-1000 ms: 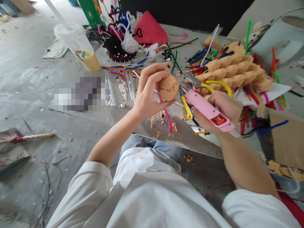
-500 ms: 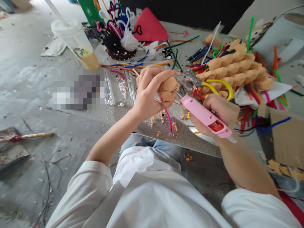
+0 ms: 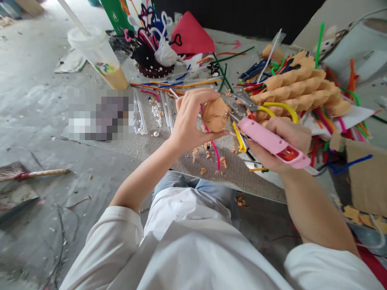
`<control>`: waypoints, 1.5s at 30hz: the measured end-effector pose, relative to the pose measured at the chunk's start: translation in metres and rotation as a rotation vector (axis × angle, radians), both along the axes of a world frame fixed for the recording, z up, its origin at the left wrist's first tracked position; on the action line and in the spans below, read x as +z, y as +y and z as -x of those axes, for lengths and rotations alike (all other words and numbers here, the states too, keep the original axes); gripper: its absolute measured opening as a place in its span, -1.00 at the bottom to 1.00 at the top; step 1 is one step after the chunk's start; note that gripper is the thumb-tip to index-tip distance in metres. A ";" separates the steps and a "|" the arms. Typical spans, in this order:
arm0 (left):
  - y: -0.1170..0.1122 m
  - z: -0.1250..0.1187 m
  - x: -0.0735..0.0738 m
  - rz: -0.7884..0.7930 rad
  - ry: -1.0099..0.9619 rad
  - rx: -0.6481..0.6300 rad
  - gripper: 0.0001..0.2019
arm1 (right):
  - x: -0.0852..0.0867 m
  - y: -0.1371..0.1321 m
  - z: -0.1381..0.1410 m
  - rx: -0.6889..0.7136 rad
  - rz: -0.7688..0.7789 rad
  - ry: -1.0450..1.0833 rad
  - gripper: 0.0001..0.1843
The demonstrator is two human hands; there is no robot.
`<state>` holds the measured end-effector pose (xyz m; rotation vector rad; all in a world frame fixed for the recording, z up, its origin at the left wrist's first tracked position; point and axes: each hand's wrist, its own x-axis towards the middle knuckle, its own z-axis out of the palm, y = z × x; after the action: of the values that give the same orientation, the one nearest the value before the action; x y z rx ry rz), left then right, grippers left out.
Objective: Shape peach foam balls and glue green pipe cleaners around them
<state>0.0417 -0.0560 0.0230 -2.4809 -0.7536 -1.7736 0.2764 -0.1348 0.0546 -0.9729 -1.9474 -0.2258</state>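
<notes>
My left hand point(image 3: 190, 121) is closed round an orange foam ball point(image 3: 215, 116), held a little above the low work board point(image 3: 169, 149). My right hand point(image 3: 284, 141) grips a pink utility knife point(image 3: 270, 141), its blade end pointing at the ball's right side. Whether the blade touches the ball I cannot tell. Orange foam crumbs point(image 3: 211, 157) lie on the board below the ball, beside a pink pipe cleaner point(image 3: 215, 150).
Yellow-handled scissors point(image 3: 269, 109) lie by a stack of orange foam pieces point(image 3: 302, 90) amid many coloured pipe cleaners. A plastic cup with a straw point(image 3: 98, 56) stands at the back left. Loose pearls point(image 3: 156, 112) and a dark pipe-cleaner arrangement point(image 3: 154, 52) sit farther back.
The knife went in against the ball half a second ago and has since drawn back slightly to the right. My left hand has turned the ball a little.
</notes>
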 end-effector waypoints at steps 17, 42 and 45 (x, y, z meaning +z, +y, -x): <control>0.004 0.002 -0.006 0.099 0.031 0.020 -0.12 | 0.008 -0.001 -0.011 0.145 0.114 -0.080 -0.61; 0.003 0.002 -0.010 0.134 0.066 0.190 -0.15 | 0.006 -0.010 0.011 0.119 -0.009 -0.049 -0.55; 0.006 0.001 -0.013 0.126 0.024 0.162 -0.18 | 0.005 -0.010 0.014 0.117 -0.022 -0.061 -0.54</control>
<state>0.0405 -0.0500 0.0100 -2.4301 -1.0623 -1.6881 0.2621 -0.1447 0.0595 -0.8437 -2.0463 -0.2114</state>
